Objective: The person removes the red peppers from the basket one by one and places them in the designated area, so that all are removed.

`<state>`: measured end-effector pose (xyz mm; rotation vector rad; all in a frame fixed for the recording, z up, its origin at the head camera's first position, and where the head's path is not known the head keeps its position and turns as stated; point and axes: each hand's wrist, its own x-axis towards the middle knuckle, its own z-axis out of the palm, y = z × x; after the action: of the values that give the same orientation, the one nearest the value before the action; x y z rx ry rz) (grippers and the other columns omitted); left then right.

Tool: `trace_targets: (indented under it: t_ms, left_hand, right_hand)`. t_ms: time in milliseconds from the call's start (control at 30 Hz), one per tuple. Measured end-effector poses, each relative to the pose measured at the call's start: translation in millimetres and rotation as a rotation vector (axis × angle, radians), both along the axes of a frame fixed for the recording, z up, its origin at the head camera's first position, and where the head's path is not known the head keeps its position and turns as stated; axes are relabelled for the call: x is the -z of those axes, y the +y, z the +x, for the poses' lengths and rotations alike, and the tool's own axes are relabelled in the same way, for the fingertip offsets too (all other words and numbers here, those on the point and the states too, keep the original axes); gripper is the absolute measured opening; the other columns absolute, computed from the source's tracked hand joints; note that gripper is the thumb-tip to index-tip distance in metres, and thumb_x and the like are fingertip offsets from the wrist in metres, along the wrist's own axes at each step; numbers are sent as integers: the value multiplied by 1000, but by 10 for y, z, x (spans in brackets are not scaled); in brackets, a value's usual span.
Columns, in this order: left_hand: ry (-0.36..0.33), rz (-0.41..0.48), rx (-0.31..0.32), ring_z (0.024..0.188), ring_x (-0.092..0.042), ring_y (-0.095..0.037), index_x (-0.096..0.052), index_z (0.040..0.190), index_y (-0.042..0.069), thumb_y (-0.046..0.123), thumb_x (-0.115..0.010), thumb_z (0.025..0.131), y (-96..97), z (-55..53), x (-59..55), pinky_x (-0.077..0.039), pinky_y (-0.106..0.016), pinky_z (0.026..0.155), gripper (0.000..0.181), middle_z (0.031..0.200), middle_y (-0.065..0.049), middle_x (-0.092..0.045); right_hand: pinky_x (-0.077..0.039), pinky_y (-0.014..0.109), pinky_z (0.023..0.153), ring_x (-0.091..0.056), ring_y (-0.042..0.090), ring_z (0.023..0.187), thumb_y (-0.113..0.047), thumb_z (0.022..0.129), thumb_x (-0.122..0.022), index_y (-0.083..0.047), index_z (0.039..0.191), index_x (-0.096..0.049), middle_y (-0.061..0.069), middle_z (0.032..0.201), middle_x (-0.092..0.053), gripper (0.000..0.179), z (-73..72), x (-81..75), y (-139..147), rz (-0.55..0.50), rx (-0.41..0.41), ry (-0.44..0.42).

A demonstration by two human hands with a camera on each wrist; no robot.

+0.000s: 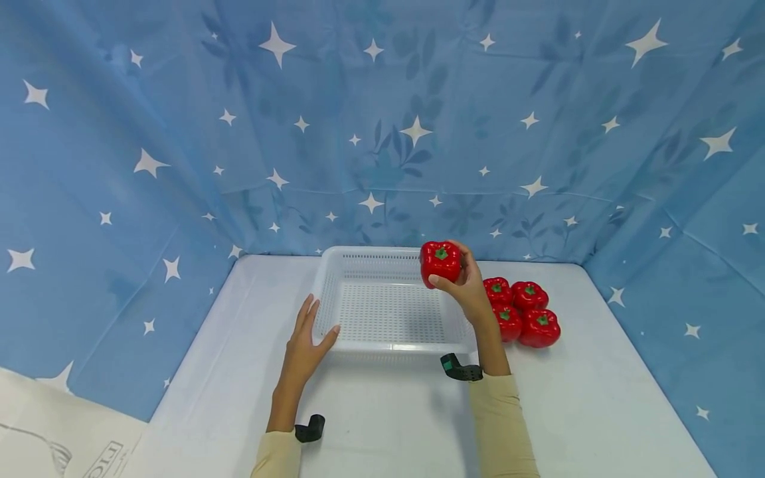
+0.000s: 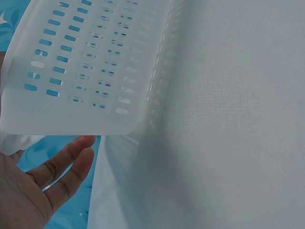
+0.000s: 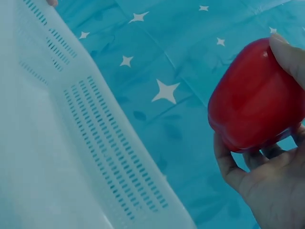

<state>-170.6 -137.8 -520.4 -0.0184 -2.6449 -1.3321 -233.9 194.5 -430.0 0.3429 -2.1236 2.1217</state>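
A red bell pepper point(image 1: 440, 263) with a green stem is gripped by my right hand point(image 1: 472, 289), held up over the right back part of a white perforated basket point(image 1: 391, 348). In the right wrist view, thumb and fingers curl round the pepper point(image 3: 257, 98). My left hand point(image 1: 305, 346) is at the basket's left front corner, fingers extended along its side and thumb over the rim. The left wrist view has those fingers point(image 2: 71, 176) straight beside the basket's perforated wall point(image 2: 86, 52). Inside the basket, the bare perforated floor shows.
Several more red bell peppers point(image 1: 539, 328) sit grouped on the white table point(image 1: 382, 425), right of the basket and partly behind my right forearm. A blue curtain point(image 1: 382, 133) with white stars rises behind the table and along both sides.
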Motion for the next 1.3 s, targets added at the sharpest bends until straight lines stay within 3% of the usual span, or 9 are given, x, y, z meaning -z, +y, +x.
trace_targets:
  t_ms: [300, 533, 733, 900, 1100, 1300]
  left_hand:
    - [-5, -7, -1, 141, -38, -40, -27, 155, 21, 50, -64, 90, 0, 15, 57, -44, -62, 104, 80, 165, 9, -11]
    - [-10, -2, -4, 143, -35, -39, -28, 155, 21, 52, -63, 90, 7, 23, 48, -42, -62, 106, 80, 165, 10, -11]
    - [-6, -2, -1, 142, -37, -37, -28, 155, 22, 55, -62, 90, -3, 19, 42, -43, -61, 105, 81, 164, 11, -11]
    - [8, -5, -6, 142, -37, -37, -27, 155, 23, 56, -63, 89, -6, -7, 40, -43, -62, 105, 82, 165, 10, -12]
    - [13, -5, -2, 143, -36, -37, -28, 155, 22, 52, -64, 90, -5, -8, 26, -42, -62, 106, 81, 165, 8, -12]
    - [24, -3, 1, 141, -39, -38, -28, 155, 21, 54, -62, 90, 0, 5, 17, -45, -61, 103, 80, 164, 13, -11]
  right_hand:
    - [-51, 12, 92, -39, 15, 133, -1, 77, -78, -15, 147, -34, 1, 145, -42, 84, 371, 328, 184, 11, 226, 85]
    - [-49, 9, 92, -38, 14, 134, 2, 76, -78, -14, 147, -35, 1, 145, -43, 84, 665, 462, 351, -12, 399, 128]
    - [-47, 7, 92, -35, 14, 137, 4, 75, -78, -15, 146, -37, 6, 149, -40, 84, 858, 608, 478, 7, 481, 158]
    - [-46, 7, 95, -36, 16, 137, 9, 74, -76, -7, 146, -36, 15, 148, -38, 85, 981, 755, 537, -1, 533, 194]
    - [-45, 3, 91, -37, 10, 134, 4, 76, -77, -9, 147, -33, 10, 148, -37, 85, 1165, 974, 585, 42, 601, 101]
    - [-40, -1, 87, -35, 0, 127, -11, 80, -79, -18, 149, -30, 1, 147, -37, 85, 1267, 1163, 646, 174, 650, -64]
